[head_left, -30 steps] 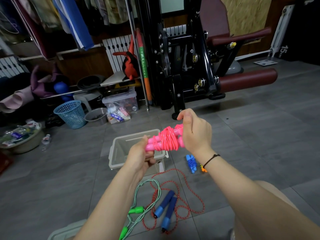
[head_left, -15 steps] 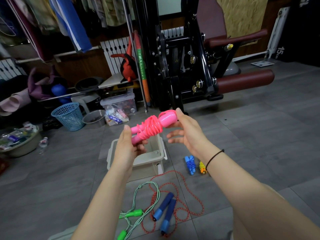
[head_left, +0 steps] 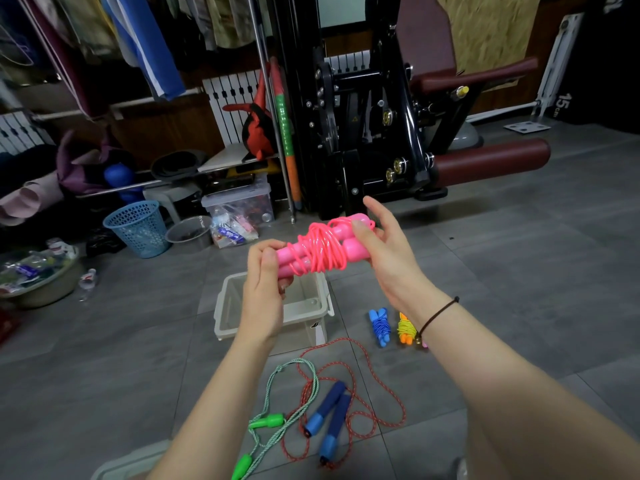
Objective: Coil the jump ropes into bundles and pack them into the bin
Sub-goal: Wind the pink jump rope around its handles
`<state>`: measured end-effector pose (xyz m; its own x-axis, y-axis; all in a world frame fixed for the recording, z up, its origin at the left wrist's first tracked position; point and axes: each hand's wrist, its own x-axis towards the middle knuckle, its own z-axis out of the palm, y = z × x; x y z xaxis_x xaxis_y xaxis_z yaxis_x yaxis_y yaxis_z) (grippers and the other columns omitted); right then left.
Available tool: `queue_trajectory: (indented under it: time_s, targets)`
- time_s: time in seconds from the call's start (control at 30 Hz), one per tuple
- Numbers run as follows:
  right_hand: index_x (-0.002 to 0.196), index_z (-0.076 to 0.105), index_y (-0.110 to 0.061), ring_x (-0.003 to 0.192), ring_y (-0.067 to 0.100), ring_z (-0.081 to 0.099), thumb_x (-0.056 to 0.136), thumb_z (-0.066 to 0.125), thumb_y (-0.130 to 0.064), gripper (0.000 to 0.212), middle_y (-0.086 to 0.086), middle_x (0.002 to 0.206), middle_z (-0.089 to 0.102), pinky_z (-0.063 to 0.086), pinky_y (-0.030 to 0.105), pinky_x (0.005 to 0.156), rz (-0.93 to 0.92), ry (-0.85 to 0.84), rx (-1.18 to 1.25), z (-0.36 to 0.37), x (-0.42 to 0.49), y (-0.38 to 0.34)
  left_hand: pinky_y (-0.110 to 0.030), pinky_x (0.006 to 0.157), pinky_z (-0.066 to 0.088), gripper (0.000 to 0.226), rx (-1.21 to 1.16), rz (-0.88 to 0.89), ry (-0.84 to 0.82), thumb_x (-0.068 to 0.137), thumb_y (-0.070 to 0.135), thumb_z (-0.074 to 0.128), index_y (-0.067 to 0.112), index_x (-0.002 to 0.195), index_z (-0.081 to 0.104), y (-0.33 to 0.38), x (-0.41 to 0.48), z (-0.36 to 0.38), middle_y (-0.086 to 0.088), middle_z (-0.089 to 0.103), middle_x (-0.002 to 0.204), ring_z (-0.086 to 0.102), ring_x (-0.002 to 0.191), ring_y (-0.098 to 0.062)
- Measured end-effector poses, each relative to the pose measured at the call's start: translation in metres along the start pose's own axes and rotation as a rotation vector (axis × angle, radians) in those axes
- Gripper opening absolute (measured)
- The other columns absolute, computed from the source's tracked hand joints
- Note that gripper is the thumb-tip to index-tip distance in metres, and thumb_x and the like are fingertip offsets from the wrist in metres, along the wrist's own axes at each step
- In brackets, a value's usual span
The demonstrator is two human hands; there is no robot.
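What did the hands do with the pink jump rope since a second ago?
The right hand let go of the wound pink jump rope, opened, then took its right end again between thumb and fingers. The rope tipped up meanwhile and is nearer level now. The left hand kept gripping the other end. The bin, loose ropes and small bundles on the floor stayed put.

My right hand (head_left: pixel 388 258), open beside the bundle (head_left: pixel 320 249) half a second ago, now pinches its far end under my thumb. The bundle tilts less steeply and lies nearer level.
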<state>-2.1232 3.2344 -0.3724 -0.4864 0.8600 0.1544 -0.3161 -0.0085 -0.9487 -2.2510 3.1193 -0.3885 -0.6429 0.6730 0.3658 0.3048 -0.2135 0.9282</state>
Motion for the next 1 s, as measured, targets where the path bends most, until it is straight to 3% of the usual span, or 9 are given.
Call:
queue_trajectory:
  time_s: [0.07, 0.23, 0.3, 0.47, 0.6, 0.73, 0.8, 0.9, 1.0]
  targets:
    - [0.141, 0.032, -0.031, 0.085, 0.01, 0.066, 0.091, 0.059, -0.018, 0.058, 0.009, 0.101, 0.065, 0.053, 0.019, 0.081, -0.089, -0.004, -0.044, 0.001, -0.002, 0.0, -0.02, 0.05, 0.032, 0.026, -0.045, -0.086, 0.08, 0.103, 0.033, 0.03, 0.026, 0.092, 0.052, 0.0, 0.0, 0.005, 0.009, 0.05, 0.068, 0.038, 0.051, -0.002]
    - [0.137, 0.029, -0.048, 0.082, 0.017, 0.063, 0.086, 0.065, -0.026, 0.066, 0.007, 0.083, 0.058, 0.053, 0.033, 0.082, -0.283, -0.056, -0.178, 0.001, -0.003, 0.005, -0.022, 0.043, 0.025, 0.035, -0.11, -0.301, 0.113, 0.102, 0.03, 0.027, 0.019, 0.093, 0.059, -0.008, 0.003, 0.007, 0.011, 0.044, 0.049, 0.028, 0.041, -0.004]
    - [0.138, 0.028, -0.049, 0.073, 0.006, 0.056, 0.086, 0.066, -0.027, 0.068, -0.003, 0.074, 0.054, 0.048, 0.022, 0.077, -0.347, -0.044, -0.313, -0.001, -0.003, 0.002, -0.017, 0.038, 0.02, 0.036, -0.183, -0.403, 0.078, 0.103, 0.028, 0.028, 0.017, 0.094, 0.061, -0.006, 0.004, 0.008, 0.012, 0.039, 0.039, 0.024, 0.036, -0.003]
    - [0.133, 0.026, -0.055, 0.089, 0.014, 0.055, 0.08, 0.069, -0.039, 0.07, -0.008, 0.094, 0.06, 0.038, 0.011, 0.081, -0.556, -0.067, -0.637, -0.005, -0.007, -0.007, -0.016, 0.037, 0.013, 0.062, -0.368, -0.754, -0.05, 0.101, 0.026, 0.032, 0.018, 0.042, 0.051, -0.004, 0.003, 0.004, 0.01, 0.017, 0.036, 0.012, 0.03, -0.005]
    - [0.134, 0.032, -0.041, 0.079, 0.012, 0.043, 0.073, 0.067, -0.048, 0.07, -0.001, 0.08, 0.054, 0.033, 0.006, 0.079, -0.778, -0.119, -0.846, -0.007, -0.004, -0.005, -0.013, 0.034, 0.015, 0.058, -0.454, -1.025, -0.172, 0.097, 0.031, 0.037, 0.021, 0.04, 0.034, -0.003, 0.003, -0.007, 0.008, 0.014, 0.038, 0.008, 0.032, -0.008]
    - [0.123, 0.043, -0.043, 0.083, 0.004, 0.049, 0.068, 0.061, -0.061, 0.06, -0.01, 0.097, 0.057, 0.043, 0.015, 0.078, -0.664, -0.191, -0.886, -0.014, 0.001, -0.001, -0.013, 0.033, 0.019, 0.05, -0.358, -0.877, -0.133, 0.101, 0.038, 0.033, 0.021, 0.056, 0.044, -0.006, 0.002, -0.006, 0.008, 0.018, 0.038, 0.012, 0.031, -0.006]
    - [0.115, 0.05, -0.044, 0.087, -0.003, 0.053, 0.07, 0.061, -0.064, 0.051, -0.024, 0.103, 0.05, 0.043, 0.007, 0.072, -0.508, -0.199, -0.756, -0.016, 0.0, -0.002, -0.017, 0.035, 0.024, 0.043, -0.286, -0.767, -0.107, 0.101, 0.043, 0.031, 0.022, 0.07, 0.051, -0.006, 0.001, -0.004, 0.008, 0.021, 0.039, 0.016, 0.032, -0.006]
    - [0.115, 0.052, -0.036, 0.072, 0.004, 0.057, 0.076, 0.07, -0.045, 0.044, -0.019, 0.098, 0.052, 0.045, 0.007, 0.053, -0.317, -0.234, -0.641, -0.018, -0.003, -0.005, -0.023, 0.042, 0.03, 0.049, -0.187, -0.659, -0.133, 0.098, 0.055, 0.028, 0.017, 0.087, 0.057, -0.003, 0.003, -0.005, 0.007, 0.029, 0.042, 0.025, 0.036, -0.007]
    - [0.122, 0.045, -0.04, 0.074, 0.018, 0.067, 0.075, 0.077, -0.022, 0.059, -0.002, 0.102, 0.061, 0.053, 0.022, 0.053, -0.176, -0.335, -0.52, -0.023, -0.005, -0.005, -0.022, 0.046, 0.036, 0.036, -0.167, -0.603, -0.212, 0.098, 0.047, 0.038, 0.018, 0.092, 0.059, 0.001, 0.006, -0.01, 0.003, 0.04, 0.049, 0.03, 0.04, -0.008]
